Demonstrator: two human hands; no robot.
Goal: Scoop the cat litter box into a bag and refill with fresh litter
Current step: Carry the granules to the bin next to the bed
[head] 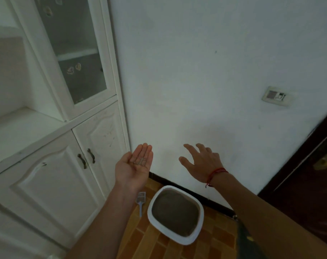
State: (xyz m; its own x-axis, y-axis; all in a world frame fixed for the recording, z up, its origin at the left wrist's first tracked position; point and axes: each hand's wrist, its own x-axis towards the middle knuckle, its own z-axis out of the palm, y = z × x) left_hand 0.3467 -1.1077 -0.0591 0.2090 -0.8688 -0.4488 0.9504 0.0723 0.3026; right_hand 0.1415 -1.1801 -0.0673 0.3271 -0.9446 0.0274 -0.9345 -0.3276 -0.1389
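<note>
White litter box (174, 238) of grey litter (175, 212); scoop (141, 201) just beside.

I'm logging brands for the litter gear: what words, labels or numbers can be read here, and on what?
Nothing here can be read.
Wall plate: it carries dark and light markings, too blurred to read.
Stickers on the cabinet's glass door: these are shapes, with no letters visible.
Litter box: no print shows on it.
Scoop: no print shows on it.
</note>
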